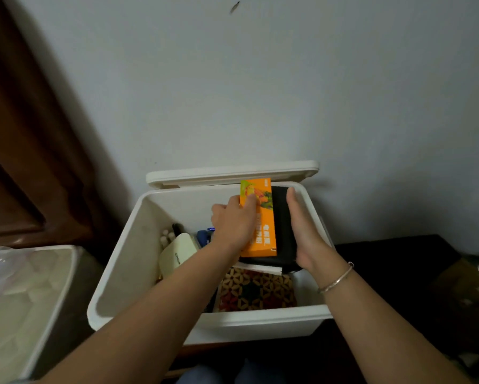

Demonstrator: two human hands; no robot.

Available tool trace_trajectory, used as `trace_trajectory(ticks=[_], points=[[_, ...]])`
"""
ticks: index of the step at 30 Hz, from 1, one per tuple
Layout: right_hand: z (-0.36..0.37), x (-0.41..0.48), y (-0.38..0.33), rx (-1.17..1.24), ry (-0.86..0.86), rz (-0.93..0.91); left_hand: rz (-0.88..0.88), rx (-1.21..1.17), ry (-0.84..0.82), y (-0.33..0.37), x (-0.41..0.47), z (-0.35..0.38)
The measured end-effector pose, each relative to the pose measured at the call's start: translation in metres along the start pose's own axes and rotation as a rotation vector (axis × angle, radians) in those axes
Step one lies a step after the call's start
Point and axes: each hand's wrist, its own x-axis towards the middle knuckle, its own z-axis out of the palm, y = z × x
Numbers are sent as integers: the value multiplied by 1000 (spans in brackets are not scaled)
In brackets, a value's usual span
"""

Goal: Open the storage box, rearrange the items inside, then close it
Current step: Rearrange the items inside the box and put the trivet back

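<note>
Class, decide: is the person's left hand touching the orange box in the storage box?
Touching. The head view shows the left hand with its fingers curled over the orange box, no gap visible.

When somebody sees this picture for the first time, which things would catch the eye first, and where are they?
The bright orange carton stands out, gripped by the left hand at the back right of the open white storage box. The right hand lies flat against the black case next to it. The lid stands behind the box by the wall, and a flower-patterned item lies at the front.
</note>
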Motion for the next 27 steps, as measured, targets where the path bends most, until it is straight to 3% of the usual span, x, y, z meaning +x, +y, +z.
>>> trace_trajectory(ticks=[6, 10, 16, 22, 27], points=[[3, -2, 2, -139, -89, -37, -141, -105, -120, -5, -1, 5], [2, -3, 3, -148, -120, -56, -276, -258, -326, -9, -1, -11], [11, -7, 6, -258, -158, -74, -339, -433, -602, -36, -1, -34], [17, -10, 16, -354, -347, -69, -331, -733, -547, -57, -11, -62], [22, -8, 20, -659, -121, -245, -154, -895, -326, -72, -11, -142]])
